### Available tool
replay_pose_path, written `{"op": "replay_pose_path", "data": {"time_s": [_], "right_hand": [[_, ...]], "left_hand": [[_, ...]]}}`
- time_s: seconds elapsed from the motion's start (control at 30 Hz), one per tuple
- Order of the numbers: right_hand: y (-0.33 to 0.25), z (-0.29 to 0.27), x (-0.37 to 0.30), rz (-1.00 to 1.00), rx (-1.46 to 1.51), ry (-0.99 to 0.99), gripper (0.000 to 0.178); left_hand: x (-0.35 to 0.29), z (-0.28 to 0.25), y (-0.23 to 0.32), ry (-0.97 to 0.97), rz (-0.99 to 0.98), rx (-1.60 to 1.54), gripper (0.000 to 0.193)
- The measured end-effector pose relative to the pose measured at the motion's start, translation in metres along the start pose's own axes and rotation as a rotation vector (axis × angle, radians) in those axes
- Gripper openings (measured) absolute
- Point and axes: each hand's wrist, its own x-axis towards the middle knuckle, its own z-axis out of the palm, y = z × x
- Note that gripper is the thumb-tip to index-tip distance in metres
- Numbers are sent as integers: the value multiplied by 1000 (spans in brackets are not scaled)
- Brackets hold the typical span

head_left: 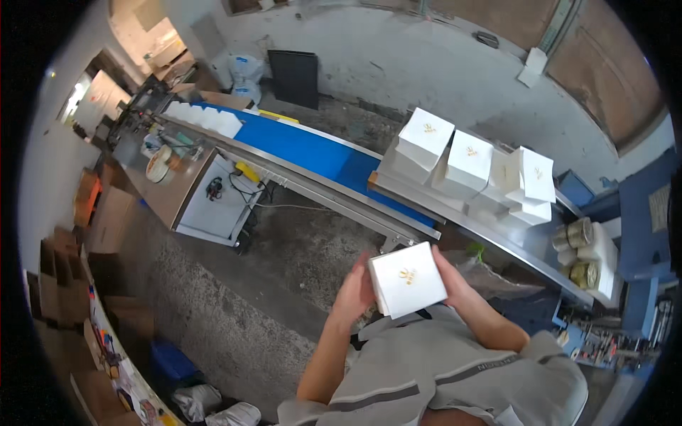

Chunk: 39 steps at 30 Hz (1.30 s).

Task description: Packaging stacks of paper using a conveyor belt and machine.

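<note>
A white square stack (408,278) with a small gold emblem on its top face is held in front of my body. It looks like flat paper or card pieces, with layered edges showing at its left side. My left hand (353,290) grips its left side, and my right hand (455,284) presses against the right side. Some of the fingers are hidden behind the stack. Beyond it, several taller white stacks (469,160) with the same kind of emblem stand on a metal table (497,238), some leaning unevenly.
A blue conveyor belt (305,153) runs from the far left to the metal table, with white pieces (202,117) at its far end. Tape rolls (574,233) sit at the right, beside blue machinery (643,206). A workbench (167,195) stands left and cardboard boxes (114,220) line the left side.
</note>
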Motion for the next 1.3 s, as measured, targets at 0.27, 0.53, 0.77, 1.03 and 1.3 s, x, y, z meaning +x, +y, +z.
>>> {"op": "replay_pose_path", "data": {"time_s": [0.27,0.53,0.77,1.03,1.3], "right_hand": [[34,119,112,213,-209,-74,73],[21,209,264,12,-368,-161,58],[-59,276,368,-206,-471,-184,71],[-127,324,458,-417,-291,-71,80],[-141,365,626,-212,-237,225,83]], "left_hand": [[-28,-82,53,531,36,54,77],[34,-174,191,673,7,152,76],[116,-223,330,559,-33,277,74],[259,-295,448,238,-45,492,75],[400,-441,518,90,-330,468,47]]}}
